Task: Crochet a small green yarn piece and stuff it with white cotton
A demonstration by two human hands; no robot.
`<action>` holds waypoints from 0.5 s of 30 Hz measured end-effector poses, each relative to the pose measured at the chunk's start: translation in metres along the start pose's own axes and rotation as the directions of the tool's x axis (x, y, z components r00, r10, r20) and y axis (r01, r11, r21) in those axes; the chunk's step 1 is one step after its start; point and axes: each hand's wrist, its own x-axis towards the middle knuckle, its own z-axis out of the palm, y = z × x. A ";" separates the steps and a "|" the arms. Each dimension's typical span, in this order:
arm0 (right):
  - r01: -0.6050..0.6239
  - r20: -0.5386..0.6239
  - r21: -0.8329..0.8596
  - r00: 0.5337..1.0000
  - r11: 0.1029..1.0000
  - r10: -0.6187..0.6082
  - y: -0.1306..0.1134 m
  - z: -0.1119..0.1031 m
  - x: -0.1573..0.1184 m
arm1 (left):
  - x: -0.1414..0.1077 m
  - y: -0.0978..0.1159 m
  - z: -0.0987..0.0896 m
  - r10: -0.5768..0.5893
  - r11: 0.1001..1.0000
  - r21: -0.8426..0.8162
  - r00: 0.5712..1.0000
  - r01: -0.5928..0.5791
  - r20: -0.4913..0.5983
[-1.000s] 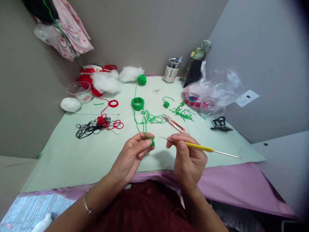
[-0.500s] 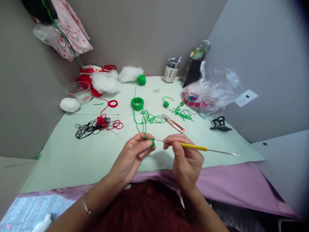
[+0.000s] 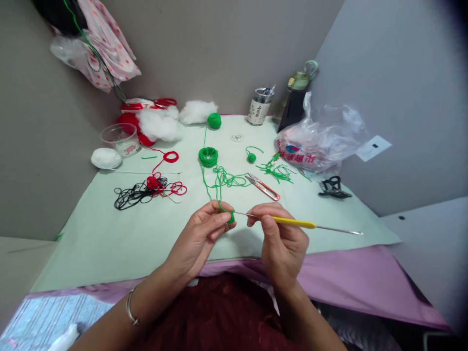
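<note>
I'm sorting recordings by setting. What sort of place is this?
Probably a small handicraft corner, perhaps in a home: the table holds a green yarn ball, thread snips and white fluff that looks like stuffing.

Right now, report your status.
Left grip pinches green crochet piece. Right grip holds yellow-handled hook, tip at piece. Path unblocked; snips lie beyond.

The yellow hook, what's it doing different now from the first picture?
The right hand moved the hook left; its tip, apart from the green piece before, now reaches it. Nothing was let go or grabbed. The left hand still pinches the piece; the snips stayed put.
</note>
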 end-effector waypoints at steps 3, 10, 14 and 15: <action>0.002 0.008 -0.013 1.000 1.000 -0.002 0.000 0.000 0.000 | 0.000 0.000 0.000 0.000 1.000 0.002 1.000 0.000 0.001; -0.006 0.014 -0.018 1.000 1.000 0.006 0.001 0.000 -0.001 | 0.001 -0.001 0.002 -0.004 1.000 0.011 1.000 0.003 0.015; -0.015 0.024 -0.038 1.000 0.999 0.016 0.000 0.000 0.000 | 0.001 -0.001 0.001 0.005 0.999 0.032 1.000 -0.006 0.026; -0.016 0.026 -0.041 1.000 0.999 0.017 0.000 0.000 0.000 | 0.001 -0.001 0.000 0.014 0.999 0.048 1.000 -0.015 0.025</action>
